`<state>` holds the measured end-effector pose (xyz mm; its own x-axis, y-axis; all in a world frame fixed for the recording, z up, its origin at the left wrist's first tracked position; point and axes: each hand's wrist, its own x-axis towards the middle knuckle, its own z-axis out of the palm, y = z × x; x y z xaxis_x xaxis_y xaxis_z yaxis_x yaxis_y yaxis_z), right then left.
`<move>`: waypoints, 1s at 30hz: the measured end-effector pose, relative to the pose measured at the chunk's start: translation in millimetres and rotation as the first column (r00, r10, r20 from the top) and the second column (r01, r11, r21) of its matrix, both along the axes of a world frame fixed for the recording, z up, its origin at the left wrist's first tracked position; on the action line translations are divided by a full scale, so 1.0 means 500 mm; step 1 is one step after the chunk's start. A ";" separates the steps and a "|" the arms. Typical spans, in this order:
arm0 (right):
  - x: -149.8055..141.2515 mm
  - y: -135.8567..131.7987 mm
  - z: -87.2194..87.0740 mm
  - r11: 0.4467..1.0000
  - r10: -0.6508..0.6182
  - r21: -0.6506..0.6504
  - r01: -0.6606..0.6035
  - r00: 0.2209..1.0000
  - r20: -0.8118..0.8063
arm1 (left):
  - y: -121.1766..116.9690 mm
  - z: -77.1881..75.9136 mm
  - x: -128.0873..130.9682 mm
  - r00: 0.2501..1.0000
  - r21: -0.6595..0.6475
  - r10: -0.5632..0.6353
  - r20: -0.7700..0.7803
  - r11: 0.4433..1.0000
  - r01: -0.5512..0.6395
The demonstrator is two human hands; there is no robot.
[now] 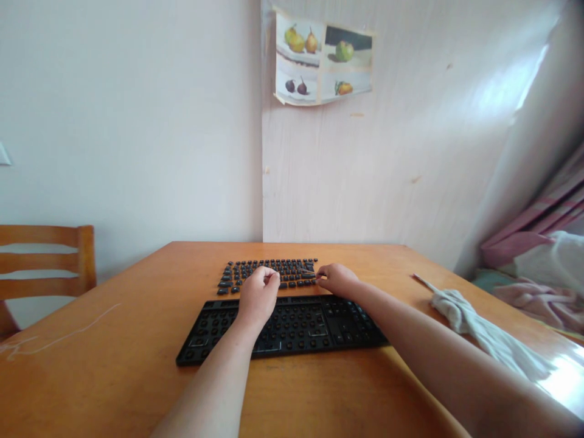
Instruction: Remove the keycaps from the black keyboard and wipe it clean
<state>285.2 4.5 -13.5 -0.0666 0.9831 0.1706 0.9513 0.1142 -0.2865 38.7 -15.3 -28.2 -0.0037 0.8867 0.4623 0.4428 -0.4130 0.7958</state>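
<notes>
A black keyboard [292,333] with most of its keycaps off lies across the table in front of me. Behind it, loose black keycaps [227,284] are laid out in rows. My left hand [261,293] is above the keyboard's back edge, its thumb and fingers closed in a pinch; whatever is in them is hidden. My right hand [338,280] is at the right end of the keycap rows, its fingers closed around a thin, slender tool [307,271] that points left over the keycaps. The right forearm covers part of the keyboard's right end.
On the right of the wooden table [137,340] lie a crumpled grey cloth [474,322] and a thin stick [423,281]. A pale string [75,333] trails at the left. A wooden chair [45,261] stands at the left, and the wall is behind the table.
</notes>
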 end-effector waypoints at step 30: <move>0.195 -0.136 0.005 0.964 -0.113 0.056 0.261 0.586 -0.802 | -0.053 0.033 0.008 0.951 0.114 0.048 -0.306 0.993 -0.014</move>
<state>382.6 -63.3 -10.9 0.3485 0.9136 0.2095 0.3677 0.0723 -0.9271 42.6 -41.7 -11.8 0.1272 0.8328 0.5388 0.6733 -0.4714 0.5696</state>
